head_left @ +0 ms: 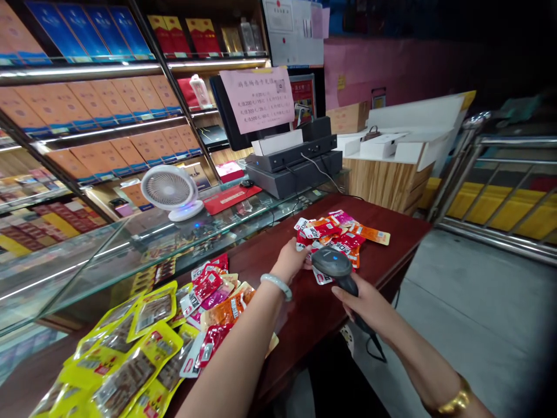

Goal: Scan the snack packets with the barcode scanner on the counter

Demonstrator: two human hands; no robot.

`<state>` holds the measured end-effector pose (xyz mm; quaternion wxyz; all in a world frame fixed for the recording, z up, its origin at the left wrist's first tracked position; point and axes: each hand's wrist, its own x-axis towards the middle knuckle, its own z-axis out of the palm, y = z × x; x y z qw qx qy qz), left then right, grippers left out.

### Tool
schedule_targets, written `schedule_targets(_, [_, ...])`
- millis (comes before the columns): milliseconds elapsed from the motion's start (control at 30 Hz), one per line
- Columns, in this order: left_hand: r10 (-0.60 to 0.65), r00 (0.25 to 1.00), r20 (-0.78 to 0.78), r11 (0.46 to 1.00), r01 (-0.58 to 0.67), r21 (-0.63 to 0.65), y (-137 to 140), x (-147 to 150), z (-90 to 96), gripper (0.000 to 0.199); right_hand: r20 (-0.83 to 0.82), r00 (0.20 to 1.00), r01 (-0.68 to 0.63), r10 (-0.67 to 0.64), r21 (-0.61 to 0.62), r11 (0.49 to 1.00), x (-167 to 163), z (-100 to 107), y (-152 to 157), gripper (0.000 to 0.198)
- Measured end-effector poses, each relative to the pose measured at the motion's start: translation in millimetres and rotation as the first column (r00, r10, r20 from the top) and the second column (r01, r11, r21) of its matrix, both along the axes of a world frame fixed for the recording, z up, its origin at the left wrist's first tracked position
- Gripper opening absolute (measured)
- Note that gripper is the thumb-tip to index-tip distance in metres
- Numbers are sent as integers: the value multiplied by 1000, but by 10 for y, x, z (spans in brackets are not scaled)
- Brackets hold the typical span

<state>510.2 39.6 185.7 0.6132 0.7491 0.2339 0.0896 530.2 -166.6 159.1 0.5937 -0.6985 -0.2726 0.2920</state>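
My right hand is wrapped round the handle of a dark grey barcode scanner, whose head points to the left over the table. My left hand, with a pale bangle at the wrist, is closed on a small snack packet at the near left edge of a pile; the scanner head hides part of its fingers. That pile of red, orange and pink snack packets lies on the dark red table. Beside my left forearm is a second heap of similar packets, next to larger yellow snack bags with clear windows.
A glass display counter runs behind the table, carrying a white fan, a red folder and a monitor with a pink paper sign. Boxed goods fill the shelves behind. A metal railing stands at the right.
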Motion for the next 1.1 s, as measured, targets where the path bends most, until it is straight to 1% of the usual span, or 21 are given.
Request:
schedule_targets(33, [-22,1000,15,999,23,-36,-27,-2,11,33,-6,1000,-5,5,3,1000,-2,8,-7,36])
schedule_targets(67, [-31,999,12,999,31,-40,-48,-14,17,36,-14,1000,-10,10,6,1000,-8,18,-13,36])
schedule_targets(100, [-22,1000,-2,1000,22,-14,-61,-35,19,40,-22,1000,-14,14,4,1000,-16,28,-16,36])
schedule_targets(167, [39,999,-15,993,-37,112,-56,-113,14,52,-32,999,-14,14,-10,1000,-41,44,-14,37])
schedule_targets(200, [70,998,-4,977,-68,201,-39,-172,11,57,-30,999,-21,20,-19,1000,-58,46,-8,38])
schedule_targets(267, [96,995,27,912,-99,398,23,-343,17,64,-10,999,-53,53,-34,998,-102,36,18,39])
schedule_targets(333, [83,997,1,817,-69,572,107,-587,46,66,11,996,-92,93,-43,995,-161,11,57,38])
schedule_targets(400, [93,992,-83,729,-11,685,205,-888,95,64,9,991,-131,131,-39,991,-232,-18,104,36])
schedule_targets(500, [169,965,-201,610,58,790,357,-1362,177,53,-13,983,-182,182,-22,983,-332,-45,160,35])
schedule_targets(567, [217,944,-251,548,95,831,437,-1641,211,47,-14,980,-200,199,-28,979,-375,-44,172,36])
schedule_targets(633, [254,921,-294,508,131,851,476,-1865,218,44,2,980,-200,201,-41,979,-400,-28,163,36])
schedule_targets(700, [289,897,-335,474,169,864,471,-2031,197,44,21,979,-200,201,-45,979,-416,-1,144,36])
schedule_targets(767, [311,880,-359,434,204,878,436,-2139,159,49,34,977,-209,211,-49,977,-436,27,129,34])
schedule_targets(833, [326,872,-366,397,225,890,395,-2191,113,56,36,972,-232,234,-59,971,-463,43,128,33])
schedule_targets(900, [338,869,-361,376,226,898,375,-2191,69,61,33,965,-258,261,-72,963,-499,39,142,33])
schedule_targets(1033, [350,882,-316,363,184,913,431,-2062,2,55,8,957,-287,290,-99,953,-576,-14,196,40])
schedule_targets(1100, [319,895,-313,354,194,915,494,-1958,-9,52,-5,957,-289,291,-107,951,-606,-41,218,44])
